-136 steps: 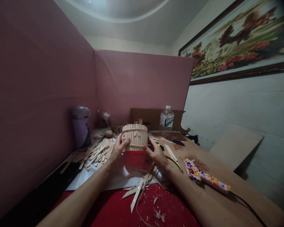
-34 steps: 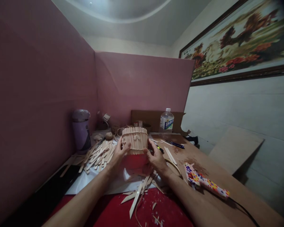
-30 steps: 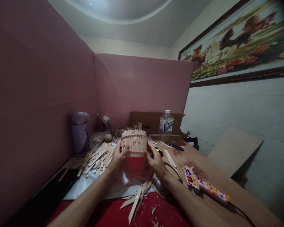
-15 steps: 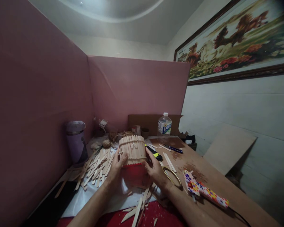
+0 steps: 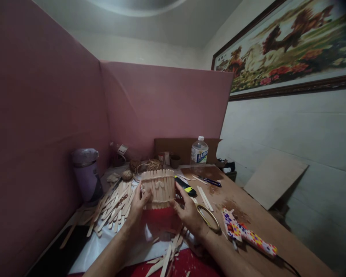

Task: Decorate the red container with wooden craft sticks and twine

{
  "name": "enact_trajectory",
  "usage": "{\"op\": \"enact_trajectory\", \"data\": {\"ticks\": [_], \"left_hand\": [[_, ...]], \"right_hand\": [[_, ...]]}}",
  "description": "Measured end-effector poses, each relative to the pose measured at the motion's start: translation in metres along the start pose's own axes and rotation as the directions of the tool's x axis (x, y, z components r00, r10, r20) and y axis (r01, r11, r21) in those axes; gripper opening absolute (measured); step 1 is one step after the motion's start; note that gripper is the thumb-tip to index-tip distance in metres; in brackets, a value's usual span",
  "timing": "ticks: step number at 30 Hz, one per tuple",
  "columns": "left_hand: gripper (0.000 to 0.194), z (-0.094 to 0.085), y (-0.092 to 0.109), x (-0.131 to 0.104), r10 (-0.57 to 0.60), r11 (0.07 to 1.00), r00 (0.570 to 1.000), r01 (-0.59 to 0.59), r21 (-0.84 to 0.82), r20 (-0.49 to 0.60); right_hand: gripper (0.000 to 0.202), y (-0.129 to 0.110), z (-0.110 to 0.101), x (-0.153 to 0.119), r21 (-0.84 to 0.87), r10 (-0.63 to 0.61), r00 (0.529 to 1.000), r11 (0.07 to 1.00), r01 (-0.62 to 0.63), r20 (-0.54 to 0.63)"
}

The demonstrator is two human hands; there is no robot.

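Observation:
Between my two hands is a round pot cover made of upright wooden craft sticks (image 5: 165, 191), with cord bands near its top and bottom and small pale petal-like pieces on its front. My left hand (image 5: 140, 200) grips its left side, thumb across the front. On the right side my right hand (image 5: 185, 206) holds it, fingers behind and thumb near the lower edge. Below it shows a red, shiny surface (image 5: 158, 219); whether that belongs to the held piece I cannot tell. The inside of the pot cover is hidden.
Loose craft sticks (image 5: 115, 207) are heaped at left, near a purple tumbler (image 5: 88, 179). A flowery hot glue gun (image 5: 248, 234), gold-handled scissors (image 5: 209, 218), a utility knife (image 5: 209, 181) and a yellow-black tool (image 5: 186, 187) lie at right. A plastic bottle (image 5: 199, 152) stands behind; cut scraps (image 5: 167, 257) lie in front.
The stick pot cover is tilted a little more, showing more of its front, and sits slightly lower and further left in view. Both hands keep their hold. The whole view has shifted slightly.

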State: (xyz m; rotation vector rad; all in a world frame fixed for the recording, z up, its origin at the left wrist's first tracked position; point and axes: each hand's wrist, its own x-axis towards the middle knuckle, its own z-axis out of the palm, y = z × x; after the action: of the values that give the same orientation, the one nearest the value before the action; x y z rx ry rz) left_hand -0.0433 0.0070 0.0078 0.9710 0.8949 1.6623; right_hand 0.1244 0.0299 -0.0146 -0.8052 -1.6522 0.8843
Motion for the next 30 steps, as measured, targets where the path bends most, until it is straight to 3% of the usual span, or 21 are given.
{"op": "enact_trajectory", "data": {"ticks": [4, 12, 20, 30], "left_hand": [[0.069, 0.003, 0.0, -0.001, -0.016, 1.0, 1.0, 0.016, 0.011, -0.004], [0.073, 0.006, -0.002, -0.004, -0.013, 1.0, 1.0, 0.013, 0.009, -0.023], [0.07, -0.006, -0.008, 0.006, -0.017, 1.0, 0.999, 0.018, 0.022, -0.041], [0.067, -0.011, -0.009, 0.007, -0.006, 0.998, 0.999, 0.008, 0.069, -0.032]], "right_hand": [[0.064, 0.002, -0.001, 0.001, -0.038, 0.039, 0.999, 0.999, -0.039, -0.007], [0.063, 0.005, -0.001, 0.003, 0.064, 0.083, 0.996, 0.995, -0.08, -0.037], [0.059, 0.01, -0.003, 0.003, -0.004, 0.02, 1.0, 1.0, -0.02, -0.014], [0.058, 0.006, -0.001, 0.004, 0.038, 0.079, 0.997, 0.996, -0.079, -0.015]]}}
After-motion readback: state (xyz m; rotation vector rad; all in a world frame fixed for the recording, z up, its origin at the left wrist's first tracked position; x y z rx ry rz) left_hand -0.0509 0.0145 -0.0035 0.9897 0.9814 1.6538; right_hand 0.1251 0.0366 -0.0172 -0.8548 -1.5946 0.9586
